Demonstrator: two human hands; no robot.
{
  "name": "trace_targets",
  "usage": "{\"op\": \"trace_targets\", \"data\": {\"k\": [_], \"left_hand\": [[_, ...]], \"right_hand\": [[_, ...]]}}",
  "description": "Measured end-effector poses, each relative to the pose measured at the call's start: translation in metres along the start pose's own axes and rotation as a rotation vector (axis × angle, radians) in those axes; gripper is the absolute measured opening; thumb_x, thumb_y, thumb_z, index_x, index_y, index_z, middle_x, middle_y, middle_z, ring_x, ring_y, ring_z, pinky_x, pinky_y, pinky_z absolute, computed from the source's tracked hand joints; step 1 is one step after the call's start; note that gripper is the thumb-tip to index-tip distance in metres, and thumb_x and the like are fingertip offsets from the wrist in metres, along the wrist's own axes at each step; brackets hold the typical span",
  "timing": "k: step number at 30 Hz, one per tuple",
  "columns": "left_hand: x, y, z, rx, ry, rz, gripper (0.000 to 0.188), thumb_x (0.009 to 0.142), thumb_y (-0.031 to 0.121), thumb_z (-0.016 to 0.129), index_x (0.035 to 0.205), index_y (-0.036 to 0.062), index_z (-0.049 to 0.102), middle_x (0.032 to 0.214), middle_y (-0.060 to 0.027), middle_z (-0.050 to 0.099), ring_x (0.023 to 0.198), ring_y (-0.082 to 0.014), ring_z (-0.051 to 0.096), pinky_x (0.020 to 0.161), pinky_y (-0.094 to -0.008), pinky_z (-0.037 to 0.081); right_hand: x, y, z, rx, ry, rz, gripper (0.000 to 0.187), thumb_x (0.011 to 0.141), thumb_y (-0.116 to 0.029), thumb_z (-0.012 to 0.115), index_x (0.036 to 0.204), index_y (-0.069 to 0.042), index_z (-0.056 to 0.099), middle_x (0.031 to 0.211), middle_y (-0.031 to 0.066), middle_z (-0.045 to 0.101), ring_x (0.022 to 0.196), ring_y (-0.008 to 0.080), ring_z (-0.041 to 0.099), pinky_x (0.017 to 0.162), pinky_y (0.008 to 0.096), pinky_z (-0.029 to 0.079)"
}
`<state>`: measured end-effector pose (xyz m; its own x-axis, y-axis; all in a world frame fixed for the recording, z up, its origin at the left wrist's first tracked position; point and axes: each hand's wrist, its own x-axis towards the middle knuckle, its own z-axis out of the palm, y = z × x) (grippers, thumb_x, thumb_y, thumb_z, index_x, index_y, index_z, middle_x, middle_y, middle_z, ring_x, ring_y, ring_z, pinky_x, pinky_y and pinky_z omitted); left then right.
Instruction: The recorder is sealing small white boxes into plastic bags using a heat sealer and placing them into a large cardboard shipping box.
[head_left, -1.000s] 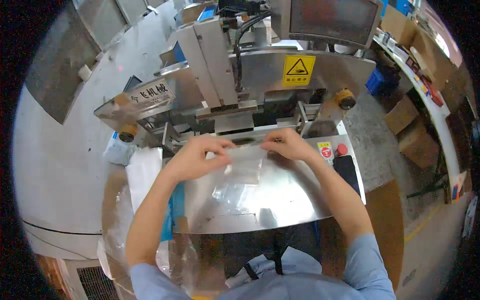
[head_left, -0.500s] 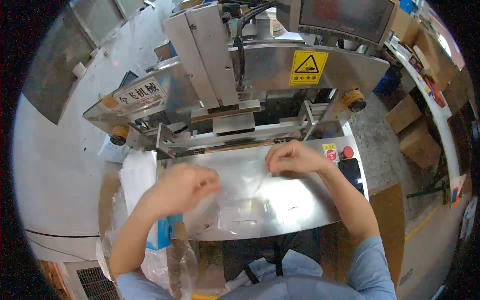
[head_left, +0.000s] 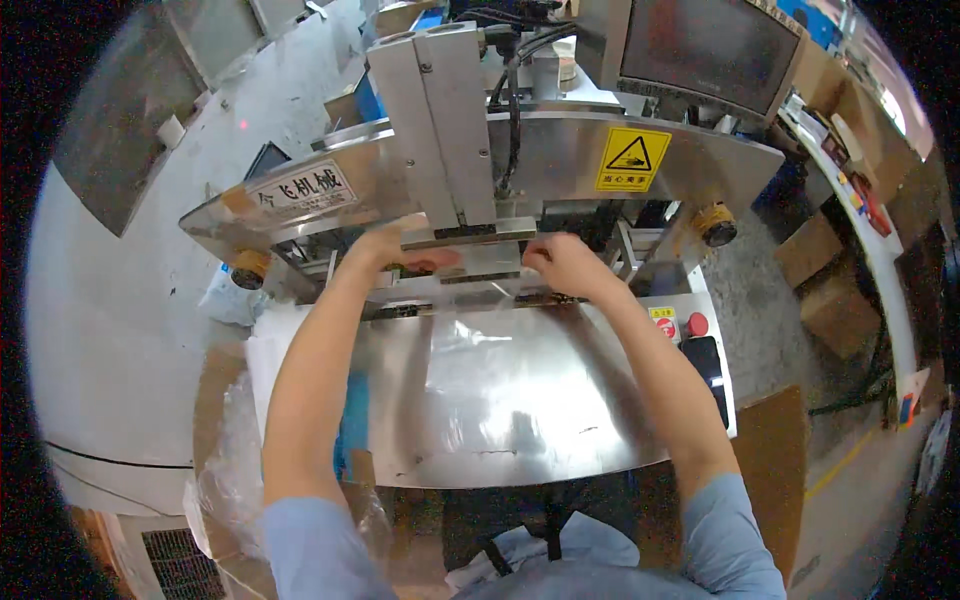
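Observation:
A clear plastic sheet [head_left: 468, 350], perhaps a bag, stretches between my hands and hangs over the front of the steel worktop [head_left: 560, 400]. My left hand [head_left: 378, 250] is at the left end of the machine's pressing bar [head_left: 468, 234], its fingers partly hidden and blurred, apparently closed on the sheet's far left edge. At the bar's right end, my right hand [head_left: 562, 262] pinches the sheet's far right corner. Under the bar sits a metal block [head_left: 490, 262], close to both hands. A pinkish patch shows beside my left fingers, either fingertips or their reflection.
Above the bar rises a grey metal column [head_left: 432, 130] before a steel panel with a yellow warning sign [head_left: 633, 160]. A red button [head_left: 697, 324] and a black phone [head_left: 706, 370] lie on the right. White sheets [head_left: 262, 350] and crumpled clear plastic [head_left: 235, 480] are at left.
Both hands have moved forward from above the worktop to the pressing bar, drawing the plastic sheet with them. My view has shifted slightly.

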<state>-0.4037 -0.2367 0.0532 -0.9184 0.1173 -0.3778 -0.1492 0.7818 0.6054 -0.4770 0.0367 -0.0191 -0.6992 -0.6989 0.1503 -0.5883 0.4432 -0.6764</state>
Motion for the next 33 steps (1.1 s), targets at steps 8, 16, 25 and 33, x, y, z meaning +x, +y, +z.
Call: {"op": "trace_targets", "data": {"k": [8, 16, 25, 33], "left_hand": [[0.005, -0.006, 0.056, -0.114, 0.430, 0.296, 0.027, 0.075, 0.016, 0.074, 0.097, 0.0015, 0.069, 0.091, -0.0165, 0.071, 0.085, -0.0270, 0.067, 0.077, -0.0418, 0.053], [-0.137, 0.031, 0.263, 0.389, 0.684, 0.114, 0.067, 0.091, 0.046, 0.062, 0.133, -0.0048, 0.051, 0.138, -0.0282, 0.047, 0.134, -0.0450, 0.039, 0.108, -0.0632, 0.028], [-0.143, 0.032, 0.290, 0.298, 0.815, 0.117, 0.071, 0.093, 0.051, 0.057, 0.136, -0.0045, 0.049, 0.143, -0.0300, 0.043, 0.138, -0.0473, 0.034, 0.112, -0.0649, 0.021], [-0.150, 0.029, 0.295, 0.303, 0.834, 0.107, 0.073, 0.094, 0.054, 0.056, 0.141, -0.0012, 0.046, 0.148, -0.0297, 0.040, 0.141, -0.0477, 0.031, 0.114, -0.0656, 0.018]], "right_hand": [[-0.019, -0.056, 0.043, -0.474, 0.272, -0.245, 0.030, 0.089, -0.018, 0.061, 0.113, 0.001, 0.062, 0.120, 0.0226, 0.062, 0.117, 0.0389, 0.057, 0.096, 0.0463, 0.048], [-0.024, -0.058, 0.057, -0.562, 0.093, -0.138, 0.049, 0.092, -0.025, 0.061, 0.135, -0.004, 0.051, 0.145, 0.0182, 0.049, 0.136, 0.0345, 0.044, 0.108, 0.0536, 0.039], [-0.025, -0.047, 0.054, -0.585, 0.003, -0.101, 0.055, 0.092, -0.030, 0.062, 0.139, -0.004, 0.049, 0.148, 0.0172, 0.046, 0.139, 0.0350, 0.042, 0.109, 0.0542, 0.037], [-0.026, -0.062, 0.054, -0.581, 0.018, -0.104, 0.057, 0.091, -0.032, 0.063, 0.139, -0.004, 0.049, 0.148, 0.0188, 0.046, 0.138, 0.0350, 0.043, 0.109, 0.0517, 0.038]]}}
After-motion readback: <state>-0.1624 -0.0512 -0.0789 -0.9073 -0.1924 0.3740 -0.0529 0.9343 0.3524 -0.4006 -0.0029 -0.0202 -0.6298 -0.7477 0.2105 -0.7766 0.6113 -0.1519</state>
